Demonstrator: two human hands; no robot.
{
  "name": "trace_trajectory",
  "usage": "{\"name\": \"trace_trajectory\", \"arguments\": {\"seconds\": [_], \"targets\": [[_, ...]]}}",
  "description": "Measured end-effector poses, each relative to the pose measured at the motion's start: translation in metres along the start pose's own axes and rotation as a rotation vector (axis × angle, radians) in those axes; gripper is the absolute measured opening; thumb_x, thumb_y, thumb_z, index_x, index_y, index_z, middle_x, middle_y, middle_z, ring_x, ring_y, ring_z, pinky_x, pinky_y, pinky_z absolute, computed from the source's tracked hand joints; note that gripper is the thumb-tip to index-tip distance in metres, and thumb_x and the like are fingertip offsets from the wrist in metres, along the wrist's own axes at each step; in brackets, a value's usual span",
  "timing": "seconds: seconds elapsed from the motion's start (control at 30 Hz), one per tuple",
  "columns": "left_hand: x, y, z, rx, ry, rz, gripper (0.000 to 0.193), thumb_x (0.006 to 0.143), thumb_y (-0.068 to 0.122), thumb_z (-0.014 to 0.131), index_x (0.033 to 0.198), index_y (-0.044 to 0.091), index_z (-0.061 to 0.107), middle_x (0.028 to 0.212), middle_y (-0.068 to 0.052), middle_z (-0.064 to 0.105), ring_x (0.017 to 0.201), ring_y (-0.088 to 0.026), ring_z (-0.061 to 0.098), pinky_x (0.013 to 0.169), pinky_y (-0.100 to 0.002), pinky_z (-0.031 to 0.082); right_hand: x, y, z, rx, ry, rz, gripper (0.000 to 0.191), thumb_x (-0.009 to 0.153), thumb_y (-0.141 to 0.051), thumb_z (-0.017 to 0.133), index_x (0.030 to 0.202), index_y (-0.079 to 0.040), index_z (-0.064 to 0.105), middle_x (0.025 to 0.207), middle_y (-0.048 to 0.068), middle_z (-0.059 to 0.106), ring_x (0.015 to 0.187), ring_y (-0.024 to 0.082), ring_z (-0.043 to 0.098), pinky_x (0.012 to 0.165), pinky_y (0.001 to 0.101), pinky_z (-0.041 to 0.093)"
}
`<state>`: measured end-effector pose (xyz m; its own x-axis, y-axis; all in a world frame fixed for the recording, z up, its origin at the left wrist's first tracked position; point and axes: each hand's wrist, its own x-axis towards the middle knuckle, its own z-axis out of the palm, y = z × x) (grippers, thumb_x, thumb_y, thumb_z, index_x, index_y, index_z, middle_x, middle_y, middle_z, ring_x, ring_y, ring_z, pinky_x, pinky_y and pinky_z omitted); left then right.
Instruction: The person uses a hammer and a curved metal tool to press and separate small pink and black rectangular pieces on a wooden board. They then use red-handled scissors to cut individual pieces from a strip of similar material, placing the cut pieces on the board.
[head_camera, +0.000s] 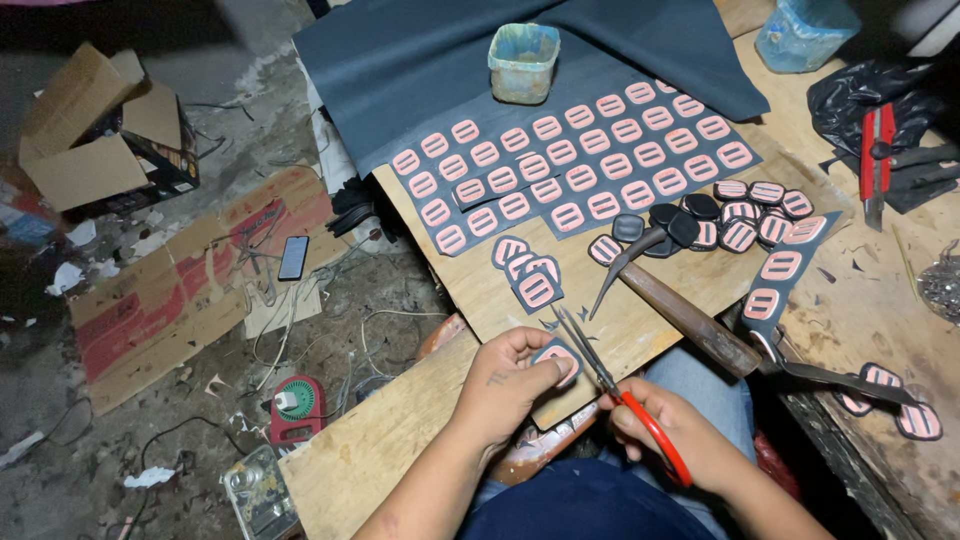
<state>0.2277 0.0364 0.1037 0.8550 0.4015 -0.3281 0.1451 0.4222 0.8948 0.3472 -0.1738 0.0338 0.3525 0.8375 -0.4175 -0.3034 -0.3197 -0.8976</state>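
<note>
Trimming one pink-and-dark piece (557, 358) held in the left hand (508, 385) with red scissors (625, 400) gripped by the right hand (672, 438) at the near bench (640, 315) edge, few cut pieces (527, 272) lie done, while many rows (580, 165) on the dark sheet (420, 60) farther away seem left.

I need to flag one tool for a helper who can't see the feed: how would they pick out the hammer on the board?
Start at the wooden board the person sits at, below the dark sheet covered in rows of pink buckle shapes. The hammer lies slanted across the board, right of the scissors in the right hand. It alone has a brown wooden handle and a dark curved claw head.
</note>
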Motion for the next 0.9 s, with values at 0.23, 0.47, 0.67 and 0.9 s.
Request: {"name": "trace_trajectory", "arguments": {"seconds": [0.23, 0.47, 0.67, 0.9], "targets": [[-0.004, 0.001, 0.005, 0.021, 0.032, -0.018, 0.03, 0.09, 0.008, 0.068, 0.12, 0.002, 0.067, 0.095, -0.009, 0.072, 0.075, -0.012, 0.064, 0.068, -0.025, 0.053, 0.0, 0.004, 0.007, 0.013, -0.038, -0.047, 0.031, 0.097, -0.027, 0.059, 0.117, -0.002, 0.062, 0.078, 0.002, 0.057, 0.068, 0.013, 0.057, 0.063, 0.0275, 0.051], [-0.005, -0.001, 0.009, -0.117, 0.057, 0.056, 0.028, 0.087, 0.002, 0.071, 0.113, -0.003, 0.064, 0.098, -0.007, 0.074, 0.086, -0.01, 0.069, 0.08, -0.024, 0.056, 0.0, 0.004, 0.012, -0.014, -0.029, -0.08, 0.034, 0.097, -0.027, 0.059, 0.119, -0.001, 0.061, 0.083, 0.004, 0.06, 0.071, 0.014, 0.059, 0.068, 0.0295, 0.053], [-0.006, -0.004, 0.011, -0.121, 0.081, 0.056, 0.027, 0.087, 0.001, 0.071, 0.112, -0.003, 0.064, 0.098, -0.009, 0.074, 0.084, -0.011, 0.069, 0.079, -0.025, 0.056, 0.004, 0.005, 0.017, 0.009, -0.015, -0.109, 0.037, 0.097, -0.03, 0.057, 0.12, -0.001, 0.06, 0.085, 0.007, 0.062, 0.071, 0.015, 0.061, 0.07, 0.0299, 0.054], [-0.008, -0.005, 0.013, -0.15, 0.101, 0.039, 0.029, 0.087, 0.001, 0.07, 0.115, -0.003, 0.062, 0.1, -0.01, 0.075, 0.086, -0.012, 0.069, 0.079, -0.025, 0.056, 0.005, 0.005, 0.019, 0.025, -0.026, -0.127, 0.039, 0.098, -0.031, 0.056, 0.122, -0.001, 0.06, 0.086, 0.007, 0.062, 0.073, 0.015, 0.062, 0.071, 0.0286, 0.052]]}}
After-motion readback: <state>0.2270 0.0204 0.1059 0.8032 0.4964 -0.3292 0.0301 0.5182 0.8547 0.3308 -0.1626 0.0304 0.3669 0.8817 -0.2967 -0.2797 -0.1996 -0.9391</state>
